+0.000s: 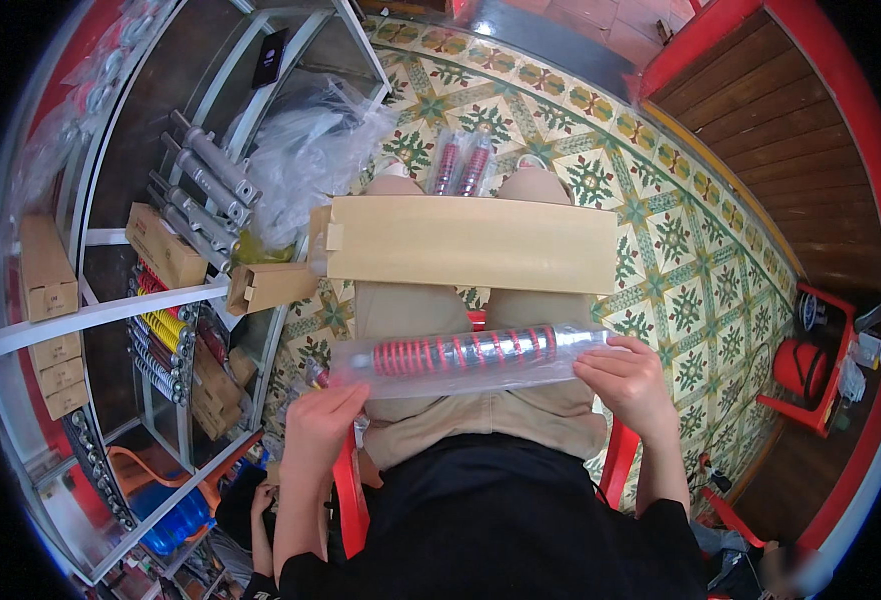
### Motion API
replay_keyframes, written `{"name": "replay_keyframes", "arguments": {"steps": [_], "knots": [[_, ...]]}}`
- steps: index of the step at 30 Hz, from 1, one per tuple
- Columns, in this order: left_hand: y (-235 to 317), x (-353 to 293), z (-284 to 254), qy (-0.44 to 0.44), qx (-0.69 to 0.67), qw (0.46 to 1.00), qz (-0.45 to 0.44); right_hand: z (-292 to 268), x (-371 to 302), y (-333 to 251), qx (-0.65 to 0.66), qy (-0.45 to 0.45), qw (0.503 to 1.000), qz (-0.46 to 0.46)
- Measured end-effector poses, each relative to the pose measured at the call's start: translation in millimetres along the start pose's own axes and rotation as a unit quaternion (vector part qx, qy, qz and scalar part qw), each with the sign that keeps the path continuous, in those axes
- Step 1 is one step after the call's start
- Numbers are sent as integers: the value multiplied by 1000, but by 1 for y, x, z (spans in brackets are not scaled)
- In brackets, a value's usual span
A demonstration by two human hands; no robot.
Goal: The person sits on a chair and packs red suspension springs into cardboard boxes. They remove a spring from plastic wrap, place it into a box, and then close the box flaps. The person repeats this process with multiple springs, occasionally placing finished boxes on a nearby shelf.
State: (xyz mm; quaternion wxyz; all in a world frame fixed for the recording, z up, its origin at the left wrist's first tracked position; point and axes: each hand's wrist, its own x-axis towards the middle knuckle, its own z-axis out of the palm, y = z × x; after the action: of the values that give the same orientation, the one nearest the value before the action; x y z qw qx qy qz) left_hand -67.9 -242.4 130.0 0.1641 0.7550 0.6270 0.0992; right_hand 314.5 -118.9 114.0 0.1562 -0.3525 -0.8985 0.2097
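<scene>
A seated person in a black shirt (536, 520) is leaning over a pair of beige trousers (416, 425), with the arms of a red chair (349, 500) showing at both sides. The left hand (329, 415) is pinching the near left edge of a clear plastic sleeve (521, 378), its fingers closed on the film. The right hand (626, 375) is gripping the sleeve's right end between thumb and fingers. Inside the sleeve, a shock absorber with a red coil spring (466, 350) is lying crosswise above the lap, between the two hands.

Just beyond it, a long cardboard box (471, 243) is resting across the legs, standing between the held part and the floor ahead and hiding the lower ends of two more wrapped red shock absorbers (461, 165). These are lying between the feet on the patterned tile floor (676, 240).

To the left, a smaller cardboard box (273, 287) is jutting out near a metal shelf (151, 312), which is carrying grey metal tubes (201, 165), yellow springs (164, 325) and a dark phone (271, 57). Crumpled clear plastic (316, 150) is spreading beside the tubes. At lower left, another person's hand (264, 497) is showing near a blue water bottle (169, 518). Far right, a second red chair (789, 408) is standing by a brown wooden panel (771, 120).
</scene>
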Motion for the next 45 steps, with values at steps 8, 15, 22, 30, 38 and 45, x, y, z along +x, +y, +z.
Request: {"name": "replay_keyframes", "arguments": {"steps": [8, 15, 22, 30, 38, 45], "knots": [[-8, -3, -19, -56, -44, 997, -14, -9, -6, 3, -4, 17, 999, 28], [-13, 3, -23, -80, -87, 993, -16, -38, -29, 17, -51, 22, 992, 109], [-20, 8, -19, -92, -104, 990, -4, -24, -39, 44, 72, -3, 978, 195], [-33, 6, -17, -74, -154, 984, -57, 22, -42, 78, 298, 10, 943, 145], [-51, -9, 22, 4, -185, 977, -101, 25, -46, 81, 348, 8, 922, 168], [-65, -14, 43, 47, -296, 952, -64, 22, -55, 73, 344, -8, 914, 215]]}}
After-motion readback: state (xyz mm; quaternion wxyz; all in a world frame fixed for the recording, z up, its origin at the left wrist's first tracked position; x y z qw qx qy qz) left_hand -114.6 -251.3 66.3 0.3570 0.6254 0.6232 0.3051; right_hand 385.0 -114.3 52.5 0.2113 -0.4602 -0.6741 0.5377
